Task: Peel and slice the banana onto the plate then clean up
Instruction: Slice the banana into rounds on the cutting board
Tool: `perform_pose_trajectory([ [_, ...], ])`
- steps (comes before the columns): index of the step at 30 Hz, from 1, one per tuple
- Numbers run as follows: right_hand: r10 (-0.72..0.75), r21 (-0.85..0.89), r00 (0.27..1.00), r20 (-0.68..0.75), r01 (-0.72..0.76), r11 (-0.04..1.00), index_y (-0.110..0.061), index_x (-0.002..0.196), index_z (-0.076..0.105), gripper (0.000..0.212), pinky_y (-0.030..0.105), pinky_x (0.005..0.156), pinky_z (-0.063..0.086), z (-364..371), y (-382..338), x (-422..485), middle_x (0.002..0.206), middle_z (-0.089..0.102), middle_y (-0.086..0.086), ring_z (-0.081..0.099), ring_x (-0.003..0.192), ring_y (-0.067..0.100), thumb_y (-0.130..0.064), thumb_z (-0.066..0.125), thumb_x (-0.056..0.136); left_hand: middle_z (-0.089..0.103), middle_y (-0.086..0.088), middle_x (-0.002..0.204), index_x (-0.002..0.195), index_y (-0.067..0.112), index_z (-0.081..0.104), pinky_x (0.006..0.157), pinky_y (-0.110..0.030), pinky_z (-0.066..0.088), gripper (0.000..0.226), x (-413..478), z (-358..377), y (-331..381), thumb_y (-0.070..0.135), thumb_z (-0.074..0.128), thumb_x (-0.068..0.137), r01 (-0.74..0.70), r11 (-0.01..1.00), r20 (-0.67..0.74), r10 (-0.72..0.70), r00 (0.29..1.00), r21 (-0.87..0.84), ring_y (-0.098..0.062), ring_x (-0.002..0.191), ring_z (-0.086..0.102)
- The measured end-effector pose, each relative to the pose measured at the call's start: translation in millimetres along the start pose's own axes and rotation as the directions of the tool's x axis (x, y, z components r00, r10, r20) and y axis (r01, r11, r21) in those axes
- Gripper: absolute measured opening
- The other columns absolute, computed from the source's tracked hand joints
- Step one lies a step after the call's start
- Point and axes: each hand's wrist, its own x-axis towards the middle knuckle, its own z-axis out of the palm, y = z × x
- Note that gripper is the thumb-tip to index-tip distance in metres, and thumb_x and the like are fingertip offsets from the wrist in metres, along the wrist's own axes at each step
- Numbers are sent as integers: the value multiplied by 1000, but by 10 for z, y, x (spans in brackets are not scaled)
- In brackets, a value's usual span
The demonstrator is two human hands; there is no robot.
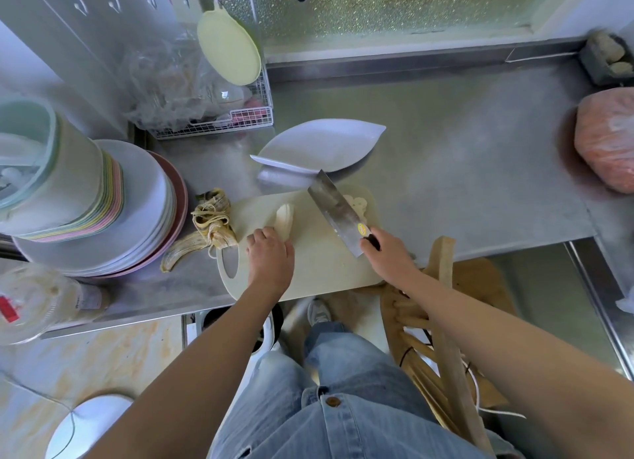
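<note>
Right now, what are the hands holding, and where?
Right hand grips the cleaver by its handle; left hand holds the peeled banana at its near end.

Left, stacked plates (144,201); behind, a wire basket (240,124); right, pink bag (607,139)

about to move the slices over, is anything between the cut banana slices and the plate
Nothing visible does. The slices lie at the far edge of the cutting board, and the plate sits just beyond it. The knife in the right hand lies left of the slices, beside that path.
</note>
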Motion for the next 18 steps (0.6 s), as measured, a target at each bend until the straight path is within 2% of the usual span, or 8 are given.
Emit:
perform_pose_trajectory([
  [6, -28, 58, 1000, -13, 28, 998, -23, 64, 32, 34, 27, 53, 26, 14, -32, -37, 58, 38, -3, 35, 54, 12, -20, 46, 96, 48, -16, 120, 122, 4, 42, 95, -43, 39, 36, -45, 5, 25, 31, 38, 97, -89, 994, 12, 89, 996, 58, -32, 113, 41],
  [10, -39, 12, 999, 26, 39, 999, -22, 65, 30, 34, 27, 54, 25, -2, -29, -23, 57, 36, -1, 34, 54, 13, -21, 45, 96, 47, -13, 122, 124, 8, 43, 98, -43, 38, 36, -55, -26, -19, 32, 39, 98, -141, 981, 24, 140, 990, 132, -31, 115, 40],
  [12, -27, 4, 1000, 2, 27, 1000, -21, 65, 31, 34, 30, 54, 25, 3, -31, -6, 57, 37, -1, 35, 54, 15, -21, 45, 95, 47, -12, 123, 126, 9, 43, 102, -46, 34, 38, -50, -29, -83, 34, 41, 97, -166, 968, 37, 162, 986, 189, -31, 115, 40],
  [14, -29, -1, 999, -14, 29, 1000, -16, 67, 35, 30, 34, 56, 29, 23, -44, -3, 58, 42, 3, 39, 56, 20, -21, 45, 94, 47, -11, 123, 126, 10, 43, 103, -48, 33, 38, -41, -16, -156, 34, 43, 96, -195, 957, 39, 191, 981, 214, -31, 114, 41],
  [16, -54, -19, 998, 13, 54, 998, -9, 76, 43, 23, 37, 59, 37, 66, -59, -18, 62, 55, 10, 49, 59, 25, -22, 45, 94, 47, -9, 123, 126, 12, 43, 102, -44, 35, 39, -36, 3, -206, 35, 44, 96, -225, 951, 52, 219, 974, 212, -29, 114, 41],
  [18, -78, -58, 996, 32, 80, 995, -8, 85, 49, 20, 38, 62, 41, 121, -74, -29, 69, 63, 9, 55, 62, 23, -24, 44, 95, 46, -8, 124, 127, 13, 42, 100, -41, 37, 39, -49, 20, -217, 36, 45, 95, -245, 949, 66, 236, 969, 199, -28, 115, 40],
])
